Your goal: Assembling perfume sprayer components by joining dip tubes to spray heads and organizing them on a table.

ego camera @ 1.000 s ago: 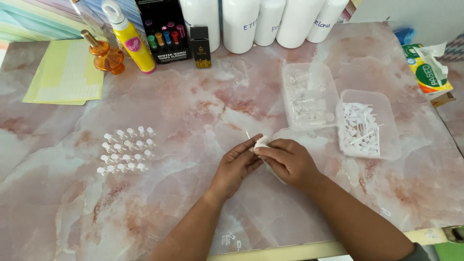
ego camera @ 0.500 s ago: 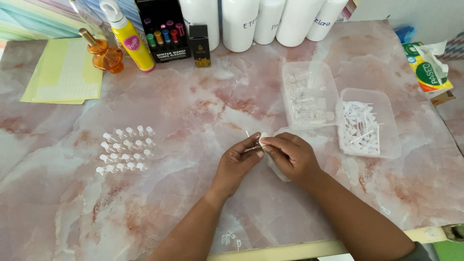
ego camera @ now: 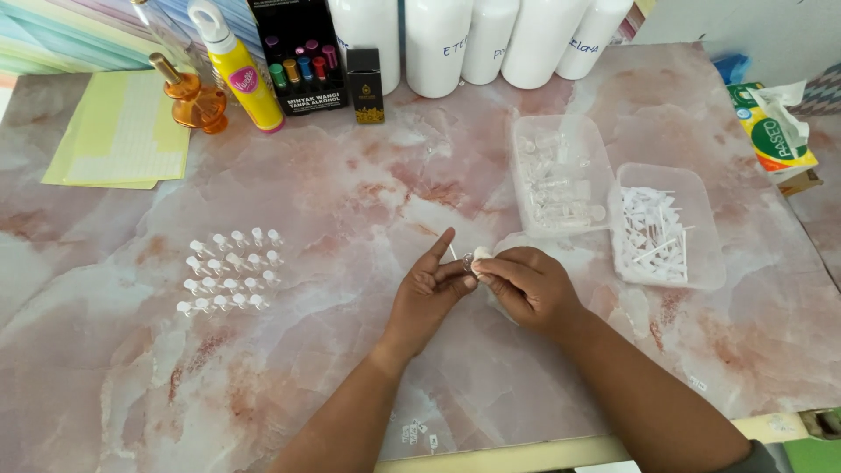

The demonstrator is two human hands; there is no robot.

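I'm pinching a small white cap [ego camera: 482, 254] in my right hand [ego camera: 526, 285], its grip clenched on it above the pink surface [ego camera: 350, 219]; my left hand [ego camera: 429, 293] is steadying the tiny vial [ego camera: 467, 261]. Best pressing straight, keeping both aligned.

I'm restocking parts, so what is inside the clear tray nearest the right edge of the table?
The right-hand clear tray holds a loose pile of small white sprayer parts with thin tubes. How many lie underneath the pile cannot be seen, since the top ones cover them.
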